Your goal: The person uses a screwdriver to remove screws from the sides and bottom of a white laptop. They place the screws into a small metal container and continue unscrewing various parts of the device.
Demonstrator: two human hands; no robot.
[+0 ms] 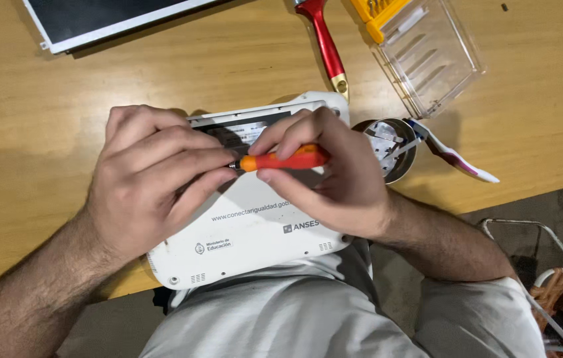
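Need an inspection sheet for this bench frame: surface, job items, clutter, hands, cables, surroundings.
Surface: wooden tabletop, scuffed, front edge at the person's lap.
Job's things: white laptop upside down, overhanging the table edge; orange screwdriver lying sideways above it.
Clutter: red-handled tool, clear plastic case with yellow bit holder, round metal tin, white and purple tool, flat display panel.
Grippers: right hand holds the screwdriver handle; left hand pinches at its tip.
Cables: nothing seen.
Surroundings: metal-framed chair on the floor at right.
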